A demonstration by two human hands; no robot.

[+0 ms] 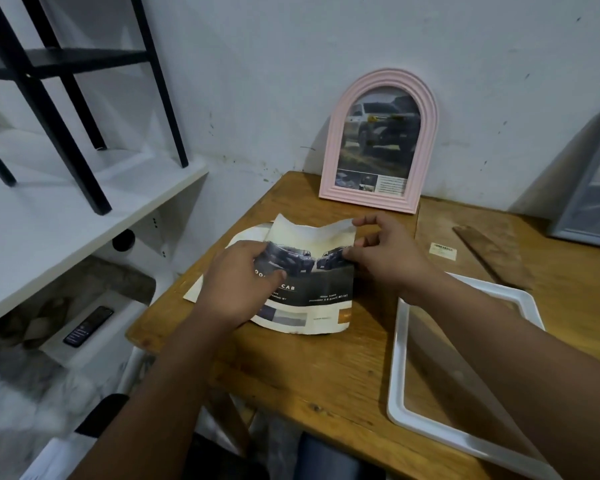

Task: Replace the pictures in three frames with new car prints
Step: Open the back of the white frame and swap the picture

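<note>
- Two bare forearms reaching in from the bottom edge toward the centre of the frame, over a wooden table [312,382].
- Lying flat at lower right on that table: white frame [397,375], with the wood showing through its opening.
- At centre left: left hand [238,285], fingers curled over the left edge of a car print [312,289], thumb pressing on its dark printed face.
- At centre, just right of that: right hand [385,258], thumb and fingertips pinching the print's upper right corner, the remaining fingers loosely bent.
- Between both hands: the print bowed upward, top part folded back with its pale reverse showing, dark vehicles and the letters "CAB" legible on the face, lower edge resting on the table.
- Under the print, at its left: a pale rounded sheet [246,237], mostly covered.
- Right of centre on the table: small barcode label [443,251] and, just beside it, a dark brown board [489,254] lying at an angle.
- Further back, upper centre: pink arched frame [378,140] standing upright against the white wall [291,64], holding a picture of a truck with small insets and text below.
- At the far right edge: grey frame [589,188] leaning on the wall, only partly in view, a picture inside.
- At left: white shelving [84,216] with black legs [49,109] on the upper shelf and a dark phone [88,326] in the lower compartment.
</note>
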